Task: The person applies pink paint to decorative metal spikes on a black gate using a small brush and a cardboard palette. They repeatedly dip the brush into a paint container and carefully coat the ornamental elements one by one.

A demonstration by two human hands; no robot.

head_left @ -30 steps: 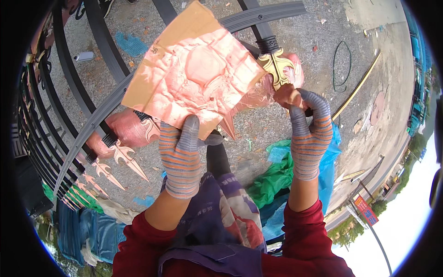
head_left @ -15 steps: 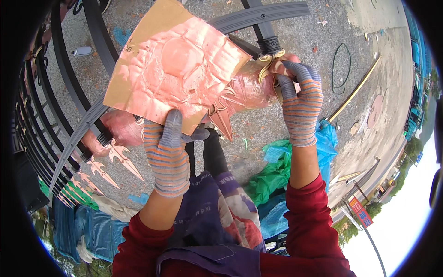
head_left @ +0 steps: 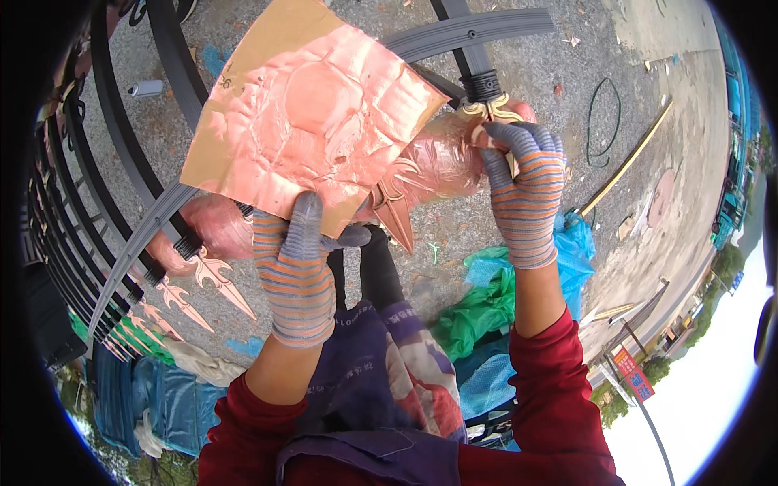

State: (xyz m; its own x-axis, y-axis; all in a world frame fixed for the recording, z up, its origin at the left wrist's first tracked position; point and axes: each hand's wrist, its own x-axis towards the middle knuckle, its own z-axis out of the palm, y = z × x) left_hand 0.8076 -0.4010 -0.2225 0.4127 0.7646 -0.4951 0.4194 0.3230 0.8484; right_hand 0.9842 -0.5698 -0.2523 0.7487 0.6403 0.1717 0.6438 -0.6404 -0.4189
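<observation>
My left hand [head_left: 296,271], in a striped knit glove, grips the lower edge of a piece of cardboard [head_left: 203,162] smeared with wet copper-pink paint. My right hand [head_left: 523,182], gloved alike, is closed in a pinch at a fence spearhead [head_left: 489,110], part gold and part copper. A small copper-coloured bit shows at its fingertips, too hidden to name. Just below the cardboard's right corner, another spearhead [head_left: 395,215] in copper points toward me. Behind both spearheads lies a plastic-wrapped, pinkish roll [head_left: 442,162], partly covered by the cardboard.
Black fence bars [head_left: 121,121] with copper spearheads [head_left: 223,283] run along the left. A grey curved rail [head_left: 478,28] crosses at the top. Green plastic sheeting [head_left: 482,312] lies by my right forearm. A yellow pole [head_left: 632,158] and a can [head_left: 146,88] lie on the ground.
My right hand has moved slightly right and down along the gold spearhead, and its fingers have drawn closer together. My left hand still holds the cardboard in nearly the same place.
</observation>
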